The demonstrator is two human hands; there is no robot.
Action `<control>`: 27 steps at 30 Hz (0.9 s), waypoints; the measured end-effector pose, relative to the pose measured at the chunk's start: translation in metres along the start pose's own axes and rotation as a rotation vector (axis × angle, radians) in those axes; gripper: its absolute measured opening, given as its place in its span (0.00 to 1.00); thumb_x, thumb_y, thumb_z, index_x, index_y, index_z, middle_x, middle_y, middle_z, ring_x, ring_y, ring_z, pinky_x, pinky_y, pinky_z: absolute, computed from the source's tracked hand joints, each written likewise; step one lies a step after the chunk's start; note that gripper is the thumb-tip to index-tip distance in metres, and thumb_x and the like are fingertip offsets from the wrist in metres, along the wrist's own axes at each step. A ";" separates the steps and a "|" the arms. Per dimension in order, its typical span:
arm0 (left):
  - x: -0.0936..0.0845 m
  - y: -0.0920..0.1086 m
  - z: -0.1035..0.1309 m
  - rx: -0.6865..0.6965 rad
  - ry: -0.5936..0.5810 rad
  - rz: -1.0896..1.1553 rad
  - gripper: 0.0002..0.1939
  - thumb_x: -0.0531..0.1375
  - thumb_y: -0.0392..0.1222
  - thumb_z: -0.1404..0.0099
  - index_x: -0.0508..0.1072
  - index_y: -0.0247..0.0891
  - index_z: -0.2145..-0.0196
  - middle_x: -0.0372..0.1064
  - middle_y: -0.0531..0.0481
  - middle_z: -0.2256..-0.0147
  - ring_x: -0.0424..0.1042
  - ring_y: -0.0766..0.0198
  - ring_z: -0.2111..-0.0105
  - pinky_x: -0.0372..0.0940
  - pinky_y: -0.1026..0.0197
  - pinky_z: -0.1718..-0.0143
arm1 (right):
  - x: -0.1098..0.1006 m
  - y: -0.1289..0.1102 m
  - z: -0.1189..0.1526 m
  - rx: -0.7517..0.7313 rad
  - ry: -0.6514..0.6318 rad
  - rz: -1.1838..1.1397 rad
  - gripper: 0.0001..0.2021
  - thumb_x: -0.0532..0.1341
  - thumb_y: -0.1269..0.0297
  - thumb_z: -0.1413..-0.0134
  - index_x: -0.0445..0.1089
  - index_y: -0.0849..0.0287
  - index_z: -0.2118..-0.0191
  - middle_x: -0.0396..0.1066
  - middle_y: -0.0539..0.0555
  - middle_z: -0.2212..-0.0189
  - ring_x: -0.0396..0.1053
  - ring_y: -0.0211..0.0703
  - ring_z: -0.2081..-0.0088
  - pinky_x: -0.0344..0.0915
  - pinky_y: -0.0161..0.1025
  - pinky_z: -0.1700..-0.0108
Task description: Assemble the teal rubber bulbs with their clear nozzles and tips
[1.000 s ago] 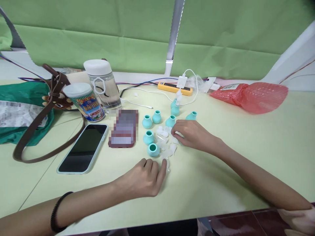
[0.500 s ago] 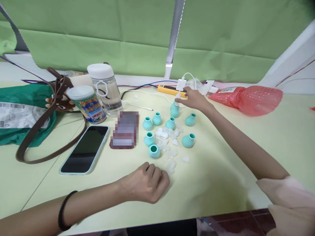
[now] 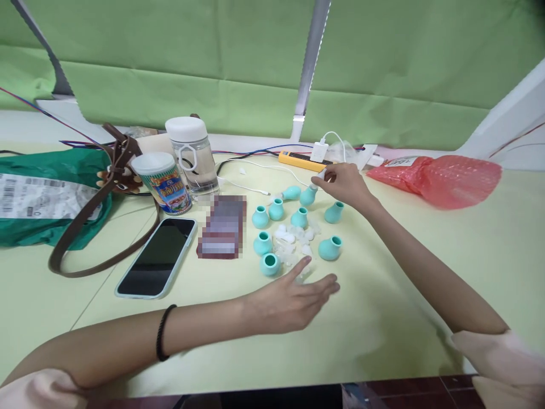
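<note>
My right hand (image 3: 340, 180), at the back of the group, pinches the white tip of a teal rubber bulb (image 3: 307, 196). Beside that bulb, another teal bulb (image 3: 292, 193) lies on its side with a pale tip pointing left. Several open-necked teal bulbs stand or tilt nearby, among them one at the front (image 3: 269, 264) and one at the right (image 3: 330, 249). Between them lies a scatter of small white and translucent plastic pieces (image 3: 284, 234). My left hand (image 3: 293, 301) hovers with fingers spread near the front pieces and covers some of them.
Left of the bulbs are a dark-screened phone (image 3: 158, 258), a blurred red phone (image 3: 222, 227), a noodle cup (image 3: 164, 184) and a water bottle (image 3: 196, 165). A brown strap (image 3: 63, 250) loops over a green parcel (image 3: 80, 182). Behind are a yellow power strip (image 3: 298, 161) and red bubble wrap (image 3: 460, 180).
My left hand has opened from a fist and moved right and slightly up toward the plastic pieces. My right hand still pinches the tip, now tilted right; the bulb lying behind has come into view.
</note>
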State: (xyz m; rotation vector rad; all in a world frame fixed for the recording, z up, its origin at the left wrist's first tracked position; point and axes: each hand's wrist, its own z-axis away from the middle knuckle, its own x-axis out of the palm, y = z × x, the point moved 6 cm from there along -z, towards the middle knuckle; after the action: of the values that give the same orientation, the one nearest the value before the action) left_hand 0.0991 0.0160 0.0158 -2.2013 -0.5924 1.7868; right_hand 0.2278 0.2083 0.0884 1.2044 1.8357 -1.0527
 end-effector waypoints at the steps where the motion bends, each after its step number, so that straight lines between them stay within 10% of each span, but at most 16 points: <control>1: 0.002 -0.003 -0.001 -0.010 -0.012 -0.048 0.17 0.45 0.29 0.39 0.68 0.34 0.56 0.54 0.45 0.45 0.44 0.60 0.43 0.53 0.45 0.49 | -0.005 -0.001 0.002 -0.007 0.031 -0.024 0.12 0.56 0.57 0.56 0.63 0.60 0.80 0.67 0.53 0.79 0.63 0.42 0.74 0.57 0.37 0.74; 13: 0.002 -0.018 -0.001 0.022 0.201 -0.244 0.13 0.48 0.31 0.38 0.67 0.33 0.58 0.64 0.42 0.55 0.58 0.59 0.52 0.57 0.49 0.52 | -0.058 -0.046 0.039 -0.102 0.456 -0.408 0.11 0.56 0.57 0.53 0.62 0.58 0.80 0.63 0.51 0.81 0.61 0.37 0.78 0.59 0.36 0.77; 18: -0.025 0.011 0.030 0.260 0.571 -0.069 0.09 0.49 0.38 0.40 0.69 0.42 0.66 0.65 0.47 0.60 0.61 0.59 0.60 0.60 0.50 0.57 | -0.089 -0.071 0.077 -0.191 0.423 -0.734 0.07 0.58 0.61 0.53 0.63 0.53 0.78 0.61 0.49 0.81 0.59 0.39 0.78 0.58 0.39 0.78; 22: -0.043 0.002 0.062 -0.260 0.848 0.438 0.07 0.57 0.44 0.47 0.59 0.46 0.71 0.64 0.52 0.67 0.62 0.59 0.65 0.61 0.51 0.62 | -0.091 -0.100 0.118 -0.261 0.051 -0.789 0.04 0.58 0.62 0.52 0.64 0.51 0.76 0.62 0.47 0.84 0.59 0.37 0.81 0.58 0.37 0.80; 25: -0.035 -0.009 0.067 -0.583 0.679 0.836 0.24 0.50 0.57 0.44 0.50 0.37 0.58 0.60 0.39 0.64 0.62 0.54 0.61 0.63 0.53 0.65 | -0.076 -0.121 0.153 -0.423 -0.095 -0.717 0.06 0.59 0.65 0.54 0.63 0.53 0.67 0.63 0.48 0.84 0.61 0.35 0.81 0.59 0.34 0.81; 27: -0.029 -0.007 0.059 -0.553 0.477 1.122 0.24 0.46 0.54 0.40 0.50 0.31 0.54 0.60 0.39 0.63 0.64 0.60 0.66 0.63 0.60 0.68 | -0.065 -0.128 0.167 -0.517 -0.025 -0.671 0.05 0.57 0.64 0.52 0.61 0.56 0.67 0.62 0.49 0.84 0.61 0.36 0.81 0.58 0.34 0.81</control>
State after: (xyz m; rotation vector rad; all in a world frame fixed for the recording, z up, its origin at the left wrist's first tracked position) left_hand 0.0354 0.0050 0.0313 -3.6291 0.4335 1.3655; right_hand 0.1485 0.0035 0.1044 0.2668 2.3617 -0.8209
